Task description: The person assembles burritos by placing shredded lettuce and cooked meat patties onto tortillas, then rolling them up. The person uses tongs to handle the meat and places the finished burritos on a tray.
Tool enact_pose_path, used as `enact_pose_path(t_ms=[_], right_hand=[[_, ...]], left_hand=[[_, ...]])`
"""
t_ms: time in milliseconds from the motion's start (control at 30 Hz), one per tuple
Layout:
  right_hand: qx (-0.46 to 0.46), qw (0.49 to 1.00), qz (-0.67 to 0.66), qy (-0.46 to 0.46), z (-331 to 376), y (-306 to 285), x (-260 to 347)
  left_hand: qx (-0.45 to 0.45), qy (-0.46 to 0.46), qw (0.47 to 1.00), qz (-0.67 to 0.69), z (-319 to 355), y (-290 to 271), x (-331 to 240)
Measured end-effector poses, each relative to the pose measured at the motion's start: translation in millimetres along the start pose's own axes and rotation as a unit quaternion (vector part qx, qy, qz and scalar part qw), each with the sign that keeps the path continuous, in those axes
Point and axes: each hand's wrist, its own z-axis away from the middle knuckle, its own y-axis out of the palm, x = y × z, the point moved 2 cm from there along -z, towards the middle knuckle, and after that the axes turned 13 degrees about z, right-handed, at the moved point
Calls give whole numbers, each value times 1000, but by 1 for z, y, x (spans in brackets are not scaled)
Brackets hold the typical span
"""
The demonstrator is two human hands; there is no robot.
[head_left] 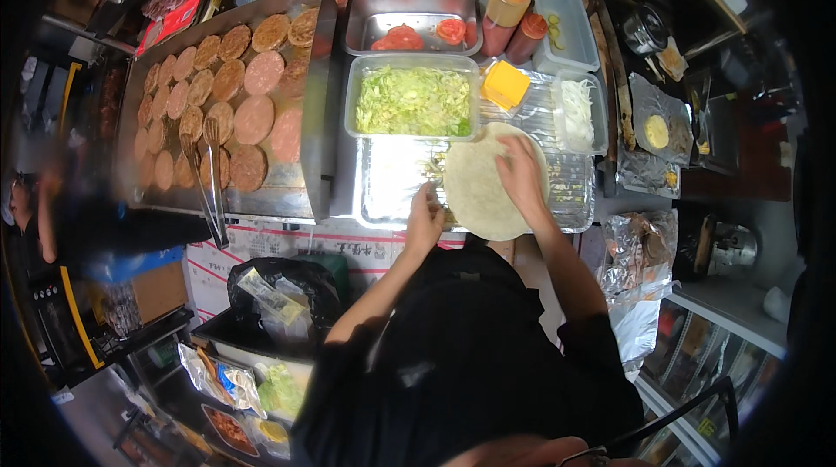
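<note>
The right hand [521,173] lies spread over a flour tortilla [477,190]; the left hand [425,218] curls beside its edge, grip unclear.

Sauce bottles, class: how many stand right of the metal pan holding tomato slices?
2: a taller sauce bottle next to the metal pan, and a shorter sauce bottle at its right. Others may be hidden behind.

From my distant seat I see a cramped room, dim around its edges, with bright light over the middle. A white panel [207,268] with red stripes stands low at centre-left, a yellow bar [82,319] farther left, a pale metal frame [727,322] lower right.
</note>
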Motion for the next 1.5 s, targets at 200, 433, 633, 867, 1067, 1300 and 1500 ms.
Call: enact_pose_path(t_ms=[200, 433, 633, 867, 1067, 1300, 1500], right_hand=[[130, 971, 196, -45, -119, 90, 40], [192, 953, 232, -28, -159, 142, 16], [142, 984, 108, -21, -162, 107, 13], [189, 977, -88, 46, -138, 51, 9], [156, 971, -177, 48, -69, -30, 3], [172, 977, -123, 40, 26, -22, -53], [149, 988, 42, 16, 48, -2, -55]], left_hand=[[17, -56, 994, 87, 26, -31, 0], [-27, -50, 976, 211, 34, -32, 4], [-8, -66, 978, 200, 31, -15, 21], [17, -92, 977, 192, 15, 0, 15], [20, -122, 979, 164, 11, 0, 0], [43, -119, 980, 152, 7, 14, -6], [55, -100, 987, 117, 0, 25, -3]])
